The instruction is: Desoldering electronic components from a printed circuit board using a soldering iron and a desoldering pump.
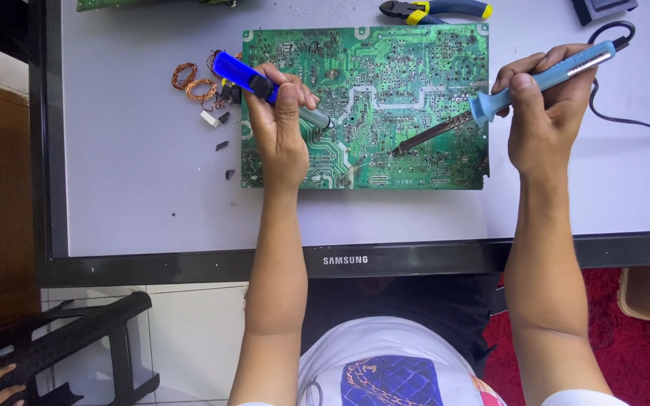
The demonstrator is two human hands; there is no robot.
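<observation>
Green circuit board [385, 83] under both our hands, bare grey room all round.
Left hand [280, 128] clamped on blue solder pump [265, 84]; right hand [547, 113] grips soldering iron [490, 101], tip touching board.

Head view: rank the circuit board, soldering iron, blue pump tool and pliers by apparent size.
1. Circuit board, by far the largest.
2. Soldering iron, held in the right hand.
3. Blue pump tool, held in the left hand.
4. Pliers, cut off by the frame edge, so unsure.

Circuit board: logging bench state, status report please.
Left hand grips blue pump tool. Right hand holds soldering iron, tip on circuit board. Wire coils lie beside, clear.
</observation>
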